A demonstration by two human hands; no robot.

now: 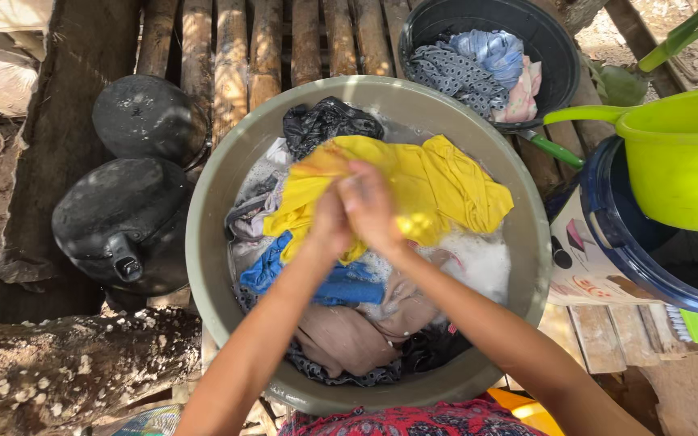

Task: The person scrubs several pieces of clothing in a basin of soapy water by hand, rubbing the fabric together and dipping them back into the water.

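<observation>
Left hand [329, 222] and right hand [373, 206] closed tight in one grip on yellow garment [446, 186], mid-scrub; under the grip, soaking clothes [349, 335] in basin [212, 202] unwashed.

Big basin [203, 242] sits centre on the slatted platform [268, 40], laundry in it | both hands [357, 211] meet over the basin's middle, garment [438, 182] under them | two jugs [127, 218] left of the basin | smaller tub [555, 48] of clothes behind-right | bucket [607, 218] right, dipper [680, 161] on top
</observation>
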